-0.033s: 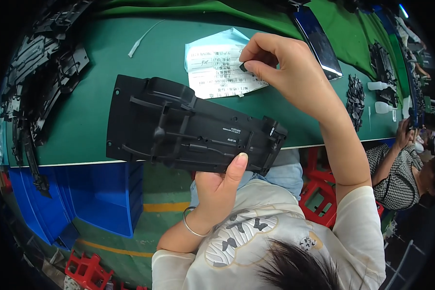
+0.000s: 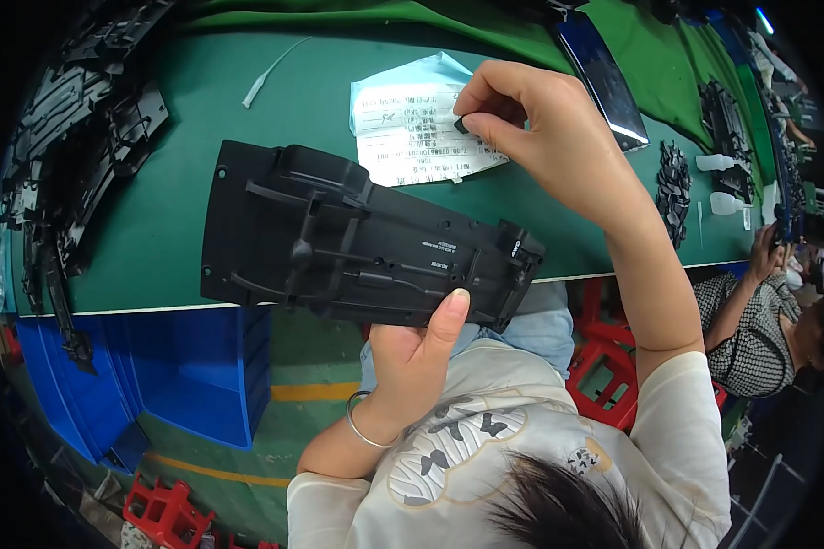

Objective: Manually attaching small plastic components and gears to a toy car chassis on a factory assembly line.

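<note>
Two hands, head view: grasping black parts over the green tabletop [image 2: 201,101].
Left hand [image 2: 419,355]: grips the black housing [image 2: 375,247] firmly, thumb pressed on its upward face.
Housing place: held aslant across the green tabletop's near edge.
Right hand [image 2: 545,119]: pinches a small dark piece [image 2: 460,124] between thumb and fingertips, above the green tabletop.
Printed paper [image 2: 398,146]: lies mid-way along the green tabletop.
Stacked black parts [image 2: 82,156]: crowd the green tabletop's left end.
Blue bin [image 2: 192,393]: sits below the green tabletop's near edge.
</note>
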{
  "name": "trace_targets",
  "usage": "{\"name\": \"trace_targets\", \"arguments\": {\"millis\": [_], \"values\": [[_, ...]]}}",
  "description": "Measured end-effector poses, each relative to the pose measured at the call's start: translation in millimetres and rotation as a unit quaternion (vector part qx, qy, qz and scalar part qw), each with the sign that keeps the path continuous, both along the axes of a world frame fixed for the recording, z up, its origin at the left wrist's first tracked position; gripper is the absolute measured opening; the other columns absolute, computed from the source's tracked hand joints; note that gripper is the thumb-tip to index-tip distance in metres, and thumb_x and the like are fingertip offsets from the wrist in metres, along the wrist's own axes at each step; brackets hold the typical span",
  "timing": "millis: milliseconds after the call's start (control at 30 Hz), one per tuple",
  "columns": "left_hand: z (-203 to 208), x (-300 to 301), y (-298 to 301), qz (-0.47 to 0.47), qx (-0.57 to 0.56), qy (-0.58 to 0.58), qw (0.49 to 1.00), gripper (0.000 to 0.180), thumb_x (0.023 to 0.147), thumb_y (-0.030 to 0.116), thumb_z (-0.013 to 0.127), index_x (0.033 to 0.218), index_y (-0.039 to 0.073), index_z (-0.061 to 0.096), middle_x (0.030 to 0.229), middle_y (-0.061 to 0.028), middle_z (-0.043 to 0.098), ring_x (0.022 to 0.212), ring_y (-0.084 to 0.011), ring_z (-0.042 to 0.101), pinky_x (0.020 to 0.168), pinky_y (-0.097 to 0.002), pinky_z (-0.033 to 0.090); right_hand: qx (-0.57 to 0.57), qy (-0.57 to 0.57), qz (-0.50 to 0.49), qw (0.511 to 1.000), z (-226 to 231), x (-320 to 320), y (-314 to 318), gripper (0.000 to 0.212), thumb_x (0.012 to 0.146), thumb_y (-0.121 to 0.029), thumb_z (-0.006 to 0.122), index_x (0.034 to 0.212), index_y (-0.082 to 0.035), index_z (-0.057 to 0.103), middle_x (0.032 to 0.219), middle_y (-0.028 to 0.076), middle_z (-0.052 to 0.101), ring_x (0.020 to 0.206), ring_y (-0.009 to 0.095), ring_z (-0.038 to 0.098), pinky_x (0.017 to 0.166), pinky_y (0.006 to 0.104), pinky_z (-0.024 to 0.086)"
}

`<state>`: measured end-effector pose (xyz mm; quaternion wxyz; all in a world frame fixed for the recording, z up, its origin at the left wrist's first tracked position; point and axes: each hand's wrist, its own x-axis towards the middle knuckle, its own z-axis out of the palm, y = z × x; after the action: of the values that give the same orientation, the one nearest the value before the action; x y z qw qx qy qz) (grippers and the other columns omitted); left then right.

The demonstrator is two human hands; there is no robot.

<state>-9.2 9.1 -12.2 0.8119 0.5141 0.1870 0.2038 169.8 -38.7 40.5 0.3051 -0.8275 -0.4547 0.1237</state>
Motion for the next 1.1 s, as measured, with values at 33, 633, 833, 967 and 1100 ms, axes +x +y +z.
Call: {"name": "trace_targets", "arguments": {"millis": [33,633,833,967,1100], "values": [[1,0,1,-0.004,0.007,0.003,1.0,0.013,0.078,0.006,0.052,0.087,-0.003,0.053,0.081,-0.0017,0.052,0.071,-0.0069,0.046,0.063,-0.0197,0.038,0.002,-0.016,0.002,1.0,1,0,1,0.009,0.069,-0.001,0.056,0.077,0.002,0.052,0.064,0.005,0.052,0.059,0.011,0.048,0.056,0.0221,0.04],[4,1,5,-0.005,0.002,0.021,1.0,0.012,0.077,0.01,0.054,0.085,0.001,0.051,0.078,0.0018,0.048,0.067,-0.0053,0.04,0.06,-0.0186,0.035,-0.009,-0.104,0.041,0.994,-2,0,8,0.011,0.067,0.0,0.055,0.077,0.003,0.053,0.068,0.008,0.052,0.059,0.015,0.05,0.055,0.0233,0.04],[2,1,3,0.0,-0.009,0.009,1.0,0.014,0.077,0.009,0.053,0.088,0.001,0.051,0.081,0.0008,0.049,0.07,-0.0058,0.042,0.063,-0.0193,0.035,0.071,-0.025,-0.033,0.997,8,-6,-7,0.008,0.071,0.0,0.055,0.079,0.001,0.053,0.068,0.001,0.052,0.06,0.006,0.047,0.055,0.0174,0.038],[0,-1,-2,0.019,-0.067,0.017,0.997,0.023,0.078,0.009,0.05,0.099,0.001,0.047,0.094,-0.0039,0.05,0.083,-0.01,0.047,0.074,-0.0242,0.039,0.216,0.192,-0.085,0.954,18,-43,-38,0.01,0.069,-0.001,0.057,0.075,0.001,0.049,0.07,0.004,0.048,0.058,0.007,0.046,0.048,0.0163,0.038],[1,-4,-4,0.009,-0.071,0.017,0.997,0.028,0.08,0.012,0.046,0.105,0.0,0.043,0.103,-0.0079,0.048,0.093,-0.0154,0.047,0.08,-0.0304,0.039,0.273,0.301,-0.077,0.911,8,-83,-65,0.018,0.065,0.009,0.057,0.081,0.002,0.053,0.075,0.007,0.051,0.067,0.012,0.049,0.057,0.0193,0.04]]}}
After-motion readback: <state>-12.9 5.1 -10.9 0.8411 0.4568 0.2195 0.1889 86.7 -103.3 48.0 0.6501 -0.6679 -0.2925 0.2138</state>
